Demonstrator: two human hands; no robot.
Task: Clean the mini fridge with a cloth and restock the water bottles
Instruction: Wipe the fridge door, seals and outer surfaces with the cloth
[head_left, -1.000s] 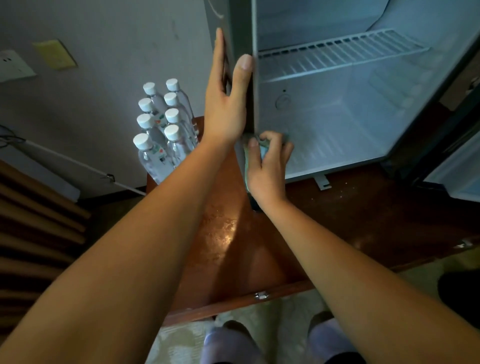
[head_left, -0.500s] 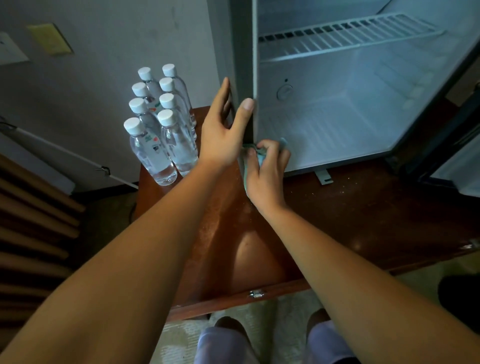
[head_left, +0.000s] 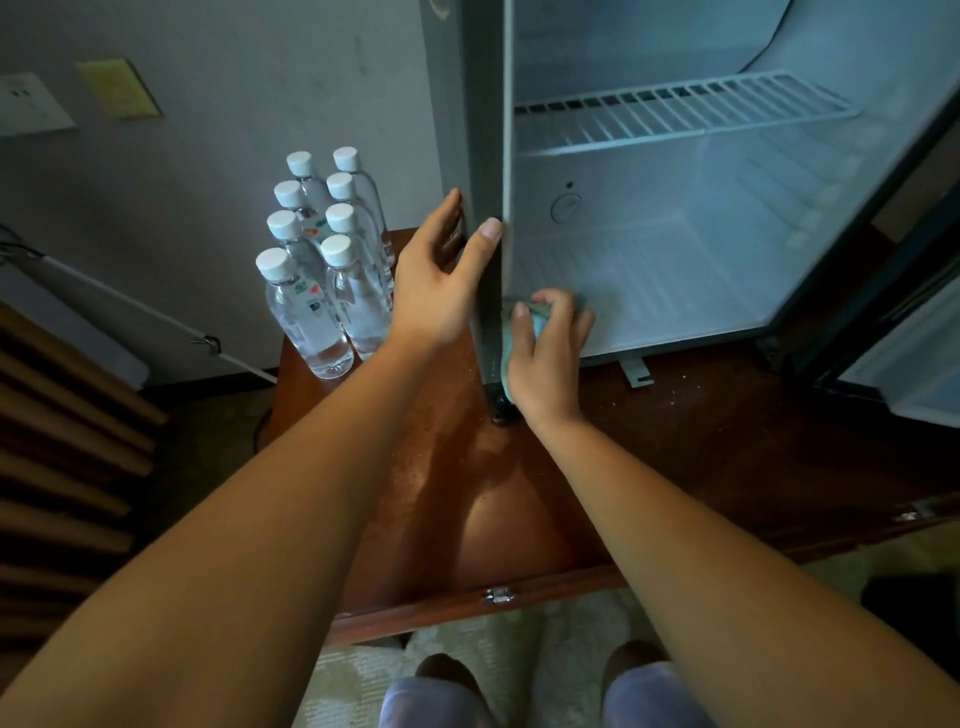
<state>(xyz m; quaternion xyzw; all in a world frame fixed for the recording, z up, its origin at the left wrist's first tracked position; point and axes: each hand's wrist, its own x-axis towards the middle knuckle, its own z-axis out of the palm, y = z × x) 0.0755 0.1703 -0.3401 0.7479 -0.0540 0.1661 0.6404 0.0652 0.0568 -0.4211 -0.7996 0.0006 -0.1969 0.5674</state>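
Observation:
The mini fridge (head_left: 675, 270) stands open on a wooden cabinet top, its white inside bare except for a wire shelf (head_left: 675, 111). My left hand (head_left: 436, 291) clasps the fridge's grey left front edge, thumb on the front, fingers around the outer side. My right hand (head_left: 545, 358) presses a pale green cloth (head_left: 537, 319) against the bottom left corner of the fridge opening. Several clear water bottles (head_left: 322, 260) with white caps stand in two rows left of the fridge.
The fridge door (head_left: 904, 332) hangs open at the right. The brown cabinet top (head_left: 493, 493) has a metal latch at its front edge. A wall with a socket and a yellow plate is at the left; wooden slats at far left.
My left hand slid down the fridge's left edge from high up to near the bottom. My right hand stayed with the cloth at the lower left corner.

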